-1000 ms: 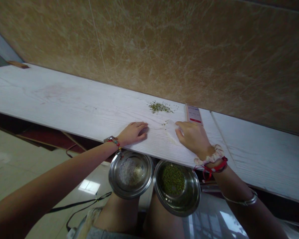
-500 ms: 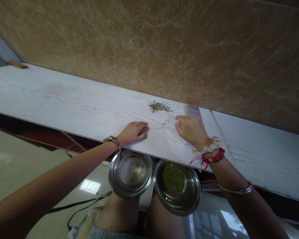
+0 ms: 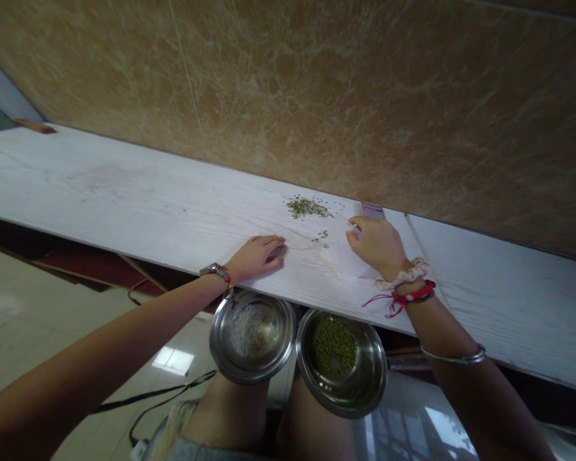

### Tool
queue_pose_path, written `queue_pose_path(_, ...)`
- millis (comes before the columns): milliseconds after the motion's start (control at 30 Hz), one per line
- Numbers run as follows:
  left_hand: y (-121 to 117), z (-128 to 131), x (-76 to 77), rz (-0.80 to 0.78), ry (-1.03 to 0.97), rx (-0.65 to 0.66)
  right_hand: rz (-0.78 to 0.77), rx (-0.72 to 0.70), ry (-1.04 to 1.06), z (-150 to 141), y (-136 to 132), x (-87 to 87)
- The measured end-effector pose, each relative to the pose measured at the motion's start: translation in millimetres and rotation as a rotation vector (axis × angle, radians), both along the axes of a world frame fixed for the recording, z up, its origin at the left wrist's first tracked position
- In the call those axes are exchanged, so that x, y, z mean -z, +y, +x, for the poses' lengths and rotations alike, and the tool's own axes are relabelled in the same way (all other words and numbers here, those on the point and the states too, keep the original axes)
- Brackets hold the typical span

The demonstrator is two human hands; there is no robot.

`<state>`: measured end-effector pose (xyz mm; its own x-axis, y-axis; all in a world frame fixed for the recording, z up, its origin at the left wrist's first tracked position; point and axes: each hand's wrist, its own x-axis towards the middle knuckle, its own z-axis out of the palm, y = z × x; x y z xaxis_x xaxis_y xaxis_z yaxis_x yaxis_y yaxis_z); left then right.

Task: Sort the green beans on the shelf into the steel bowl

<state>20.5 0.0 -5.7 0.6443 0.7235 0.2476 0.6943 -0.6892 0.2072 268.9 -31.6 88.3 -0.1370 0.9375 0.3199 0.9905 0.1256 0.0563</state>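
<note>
My left hand [image 3: 256,257] rests on the white board, fingers stretched out and lying flat. Across from it, my right hand [image 3: 377,243] is closed, its thumb and fingers pinching a thin whitish piece [image 3: 349,223]. Most of that piece is hidden, so its kind cannot be told. Just left of its edge lies a small heap of green beans [image 3: 308,206], probably mung beans, and several loose ones [image 3: 321,237] are scattered nearer me. Below the board are two steel bowls: the left bowl [image 3: 217,358] contains white grains, the right bowl [image 3: 375,384] green beans.
The narrow white board [image 3: 139,198] runs along a brown marbled wall [image 3: 288,96]. A phone [image 3: 373,210] lies by the wall, partly behind my right hand. A small brown piece [image 3: 36,125] is at the far left. Black cords [image 3: 173,390] hang below at left.
My right hand has shifted slightly away from me and to the right, with the whitish piece now nearer the heap. More loose beans show on the near side. My left hand stays put.
</note>
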Motion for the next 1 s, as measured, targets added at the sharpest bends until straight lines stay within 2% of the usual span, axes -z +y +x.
queue_pose_path(100,0,0,0.0,0.001,-0.004,-0.002,0.015,0.041,0.007,7,0,-2.0)
queue_pose_path(267,1,0,1.7,0.003,-0.012,0.001,0.090,-0.036,0.084,9,-2,2.9)
queue_pose_path(367,1,0,2.5,0.004,-0.011,-0.004,0.063,-0.047,0.082,6,1,5.7)
queue_pose_path(567,2,-1,3.4,0.018,-0.006,0.002,0.010,0.052,0.094,13,4,-1.0)
queue_pose_path(767,2,-1,2.4,0.015,-0.010,0.007,0.046,0.040,0.145,15,-2,-0.6)
queue_pose_path(867,2,0,2.1,0.015,-0.012,0.008,0.031,0.004,0.134,10,4,3.2)
queue_pose_path(1000,2,-1,3.6,0.020,-0.008,0.009,0.028,0.034,0.104,13,15,3.7)
